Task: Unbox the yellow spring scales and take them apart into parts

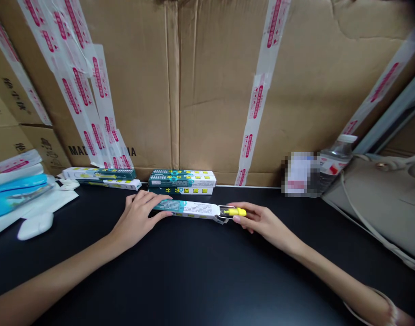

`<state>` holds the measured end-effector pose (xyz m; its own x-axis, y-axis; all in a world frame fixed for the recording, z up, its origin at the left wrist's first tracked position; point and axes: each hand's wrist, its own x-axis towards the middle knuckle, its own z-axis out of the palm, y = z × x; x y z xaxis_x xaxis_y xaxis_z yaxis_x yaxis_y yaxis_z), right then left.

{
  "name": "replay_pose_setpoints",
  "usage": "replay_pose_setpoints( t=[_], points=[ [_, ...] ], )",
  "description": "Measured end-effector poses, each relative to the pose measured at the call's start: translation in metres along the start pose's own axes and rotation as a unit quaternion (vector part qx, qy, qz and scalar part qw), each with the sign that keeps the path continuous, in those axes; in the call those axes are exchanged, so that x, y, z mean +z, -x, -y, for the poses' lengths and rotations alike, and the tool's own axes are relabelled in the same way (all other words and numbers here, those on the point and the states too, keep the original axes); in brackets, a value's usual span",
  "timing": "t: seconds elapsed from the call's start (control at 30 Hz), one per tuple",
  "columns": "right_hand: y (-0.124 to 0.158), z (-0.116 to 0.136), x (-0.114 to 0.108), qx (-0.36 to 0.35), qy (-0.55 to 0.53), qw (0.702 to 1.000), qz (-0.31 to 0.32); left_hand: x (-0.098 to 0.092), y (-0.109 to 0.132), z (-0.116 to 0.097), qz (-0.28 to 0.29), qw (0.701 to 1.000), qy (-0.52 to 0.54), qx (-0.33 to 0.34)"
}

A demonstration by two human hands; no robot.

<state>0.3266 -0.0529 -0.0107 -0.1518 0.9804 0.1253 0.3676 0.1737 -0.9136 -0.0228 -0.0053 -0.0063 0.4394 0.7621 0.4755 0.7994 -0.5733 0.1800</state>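
My left hand (139, 219) lies over the teal end of a long white-and-teal printed carton (190, 209), gripping it on the black table (193, 276). The carton's far right end is open, with its flap pushed out. A yellow-capped item (235, 212) sits at that opening, and my right hand (258, 222) pinches it between the fingertips. The rest of the item is hidden by the carton and my fingers. Behind the hands stand stacked cartons of the same print (182, 183), and more lie to the left (102, 177).
Taped cardboard boxes (207, 90) form a wall along the table's back edge. At left lie blue-and-white packets (17, 192) and a white computer mouse (35, 225). At right stand a plastic bottle (336, 158), a blurred item (298, 174) and a beige bag (373, 194).
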Motion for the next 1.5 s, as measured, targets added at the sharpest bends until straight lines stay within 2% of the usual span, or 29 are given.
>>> replay_pose_setpoints(
  t=[0.13,0.27,0.43,0.6,0.87,1.2,1.5],
  points=[
    [0.001,-0.007,0.002,-0.014,0.064,0.997,-0.052,-0.002,0.008,0.001,-0.005,0.998,-0.056,0.005],
    [-0.004,-0.019,-0.009,-0.041,0.101,0.989,-0.098,-0.007,0.016,0.017,-0.016,0.992,-0.128,-0.002],
    [-0.009,-0.029,-0.019,-0.070,0.138,0.982,-0.105,-0.016,0.025,0.040,-0.021,0.986,-0.166,-0.012],
    [-0.008,-0.026,-0.017,-0.092,0.186,0.974,-0.089,-0.020,0.028,0.052,-0.033,0.977,-0.206,-0.034],
    [-0.006,-0.026,-0.012,-0.131,0.263,0.951,-0.091,-0.016,0.029,0.052,-0.037,0.975,-0.218,-0.035],
    [-0.002,-0.025,-0.005,-0.192,0.307,0.930,-0.065,-0.015,0.025,0.047,-0.023,0.992,-0.119,0.028],
    [-0.001,-0.026,-0.004,-0.199,0.336,0.915,-0.099,-0.020,0.023,0.037,-0.004,0.996,-0.081,0.044]
  ],
)
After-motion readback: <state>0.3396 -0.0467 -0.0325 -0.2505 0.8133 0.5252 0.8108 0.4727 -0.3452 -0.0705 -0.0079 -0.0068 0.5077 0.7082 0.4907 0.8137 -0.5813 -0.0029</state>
